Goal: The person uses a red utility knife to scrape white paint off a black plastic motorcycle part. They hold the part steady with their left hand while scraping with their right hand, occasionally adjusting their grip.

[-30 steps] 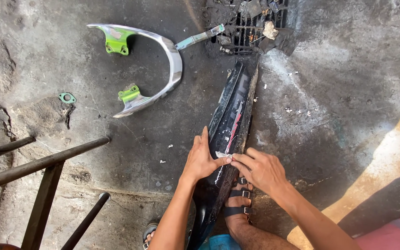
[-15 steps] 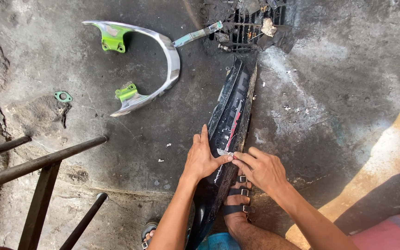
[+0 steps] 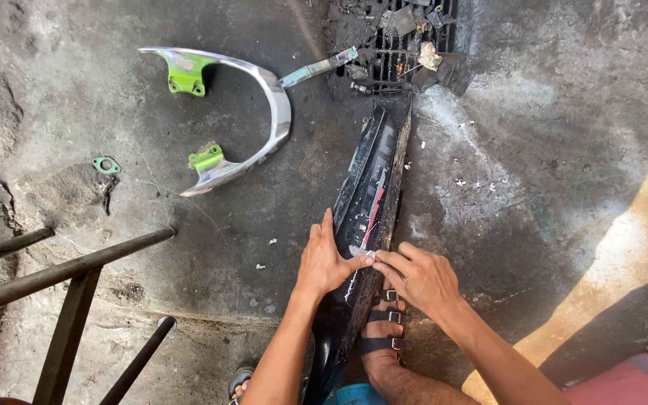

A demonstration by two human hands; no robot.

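Both hands on the long black panel point(image 3: 373, 187), left hand point(image 3: 324, 262) flat, right hand point(image 3: 418, 276) pinching a white sticker scrap point(image 3: 360, 251), curved silver-green grab rail point(image 3: 253, 112) left of the panel

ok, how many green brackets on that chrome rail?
2. One green bracket sits near the upper end of the curved chrome rail; the other green bracket is near its lower end. Parts underneath the rail may be hidden.

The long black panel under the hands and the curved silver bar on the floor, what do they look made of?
The long black panel looks like glossy moulded plastic: thin edges, sheen, scuffed graphics. The curved silver bar looks like chromed or polished metal, judging by its mirror-like glare, with green-painted brackets, though plated plastic is possible. Both hands, left hand and right hand, rest on the panel.
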